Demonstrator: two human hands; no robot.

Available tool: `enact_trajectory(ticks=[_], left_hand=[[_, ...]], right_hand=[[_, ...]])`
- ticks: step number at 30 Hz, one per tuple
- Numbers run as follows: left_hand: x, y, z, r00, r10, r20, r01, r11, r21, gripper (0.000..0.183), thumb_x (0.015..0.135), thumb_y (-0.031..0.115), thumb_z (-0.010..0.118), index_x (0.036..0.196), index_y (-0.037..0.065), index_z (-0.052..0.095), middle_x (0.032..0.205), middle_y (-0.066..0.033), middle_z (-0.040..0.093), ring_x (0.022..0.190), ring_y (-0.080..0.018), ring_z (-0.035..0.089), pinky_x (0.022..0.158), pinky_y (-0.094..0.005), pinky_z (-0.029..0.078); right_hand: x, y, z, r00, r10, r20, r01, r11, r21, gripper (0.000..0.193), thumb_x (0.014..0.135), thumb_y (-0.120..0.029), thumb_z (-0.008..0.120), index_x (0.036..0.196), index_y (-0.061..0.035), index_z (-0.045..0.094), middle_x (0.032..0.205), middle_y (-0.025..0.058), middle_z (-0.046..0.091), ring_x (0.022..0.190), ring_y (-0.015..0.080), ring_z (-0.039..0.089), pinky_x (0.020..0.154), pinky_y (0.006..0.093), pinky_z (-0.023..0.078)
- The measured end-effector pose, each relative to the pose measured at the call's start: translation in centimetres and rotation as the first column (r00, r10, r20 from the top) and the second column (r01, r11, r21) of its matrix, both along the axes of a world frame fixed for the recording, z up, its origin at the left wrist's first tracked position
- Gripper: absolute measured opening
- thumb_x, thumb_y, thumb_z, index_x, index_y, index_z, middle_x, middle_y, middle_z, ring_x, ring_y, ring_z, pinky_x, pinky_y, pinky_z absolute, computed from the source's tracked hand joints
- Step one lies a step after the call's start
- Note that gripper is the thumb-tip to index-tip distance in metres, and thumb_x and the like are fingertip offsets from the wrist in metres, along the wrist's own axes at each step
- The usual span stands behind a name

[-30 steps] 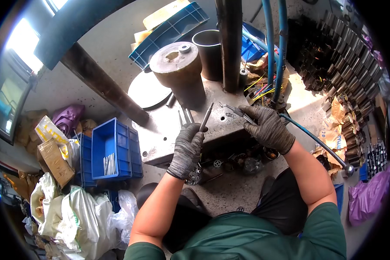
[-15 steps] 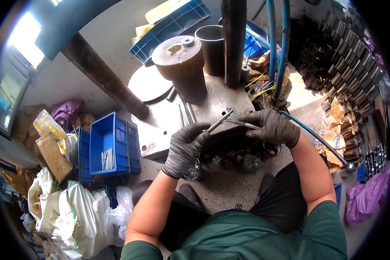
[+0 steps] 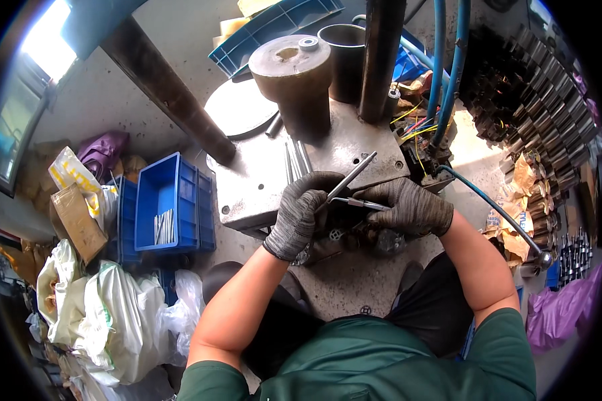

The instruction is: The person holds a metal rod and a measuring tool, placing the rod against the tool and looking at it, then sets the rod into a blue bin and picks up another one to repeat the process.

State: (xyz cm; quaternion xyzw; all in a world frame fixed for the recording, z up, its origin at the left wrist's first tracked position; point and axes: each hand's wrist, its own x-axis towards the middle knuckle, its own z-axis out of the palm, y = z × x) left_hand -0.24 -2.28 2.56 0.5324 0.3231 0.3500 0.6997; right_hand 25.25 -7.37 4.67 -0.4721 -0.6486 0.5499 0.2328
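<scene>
My left hand [image 3: 295, 217], in a grey knitted glove, is closed around a thin metal rod [image 3: 354, 174] that slants up to the right. My right hand [image 3: 413, 207], gloved alike, pinches a slim silver pen-like tool [image 3: 362, 202]; its exact kind is unclear. The tool's narrow tip meets or nearly meets the rod just beside my left fingers. Both hands are at the front edge of a steel machine table [image 3: 244, 194]. Several similar rods [image 3: 297, 160] lie on the table beyond my left hand.
A thick metal cylinder [image 3: 294, 87] with a small ring on top stands on the table, between dark columns [image 3: 381, 60]. At left, a blue bin [image 3: 174, 200] holds more rods. White sacks [image 3: 120, 321] lie nearer. Stacked metal parts [image 3: 528, 100] and a ball-ended lever [image 3: 546, 258] are at right.
Both hands have come a little lower, toward my body. The tool's tip has shifted from the rod's far end down to near my left fingers. The view has tilted slightly.
</scene>
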Motion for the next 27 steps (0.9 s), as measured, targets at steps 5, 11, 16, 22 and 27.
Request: enact_trajectory(ticks=[5, 11, 16, 22, 27], left_hand=[[0.0, 0.1, -0.2, 0.998, 0.024, 0.059, -0.018, 0.995, -0.096, 0.046, 0.086, 0.006, 0.048, 0.126, -0.008, 0.066, 0.11, -0.0189, 0.075, 0.095, -0.0207, 0.073, 0.084, -0.0275, 0.059], [0.6, -0.2, 1.0, 0.974, 0.11, 0.2, -0.039, 0.944, -0.328, 0.052, 0.085, 0.008, 0.05, 0.133, -0.009, 0.059, 0.107, -0.0193, 0.073, 0.073, -0.0158, 0.068, 0.053, -0.0197, 0.05], [0.0, 1.3, -1.2, 0.906, 0.087, 0.414, 0.115, 0.891, -0.44, 0.054, 0.087, 0.011, 0.055, 0.137, -0.009, 0.056, 0.109, -0.0214, 0.072, 0.055, -0.0158, 0.057, 0.047, -0.0231, 0.046], [-1.3, 2.7, -2.5, 0.779, 0.093, 0.62, 0.178, 0.915, -0.361, 0.064, 0.091, 0.012, 0.069, 0.149, -0.004, 0.047, 0.124, -0.0205, 0.066, 0.071, -0.0146, 0.064, 0.059, -0.0247, 0.054], [-1.1, 2.6, -0.9, 0.782, 0.18, 0.596, 0.074, 0.924, -0.376, 0.057, 0.101, 0.012, 0.067, 0.154, 0.016, 0.047, 0.121, -0.0083, 0.063, 0.096, -0.0177, 0.061, 0.079, -0.0317, 0.056]], right_hand=[[0.0, 0.3, -0.6, 0.999, 0.034, 0.031, -0.036, 0.997, 0.069, 0.056, 0.089, -0.007, 0.072, 0.144, -0.0096, 0.063, 0.107, 0.0057, 0.075, 0.081, 0.0063, 0.067, 0.072, 0.0266, 0.059], [-0.6, 0.2, -0.9, 0.996, 0.019, 0.084, -0.035, 0.981, 0.193, 0.055, 0.089, -0.009, 0.072, 0.143, -0.0073, 0.062, 0.11, 0.0067, 0.075, 0.09, 0.0101, 0.068, 0.08, 0.0299, 0.058], [-1.1, 0.0, -3.3, 0.963, -0.079, 0.257, -0.078, 0.833, 0.548, 0.053, 0.091, -0.01, 0.072, 0.142, -0.003, 0.059, 0.117, 0.0084, 0.071, 0.101, 0.0122, 0.066, 0.089, 0.0333, 0.056], [-1.8, -0.4, -1.6, 0.996, -0.068, -0.053, 0.062, 0.993, -0.098, 0.049, 0.089, -0.014, 0.072, 0.134, -0.0033, 0.06, 0.114, 0.0185, 0.069, 0.103, 0.034, 0.07, 0.093, 0.0426, 0.056], [0.2, 0.6, -3.9, 0.874, -0.297, 0.385, -0.055, 0.726, 0.685, 0.044, 0.082, -0.011, 0.07, 0.124, -0.0024, 0.063, 0.112, 0.0206, 0.069, 0.1, 0.0439, 0.065, 0.09, 0.05, 0.054]])
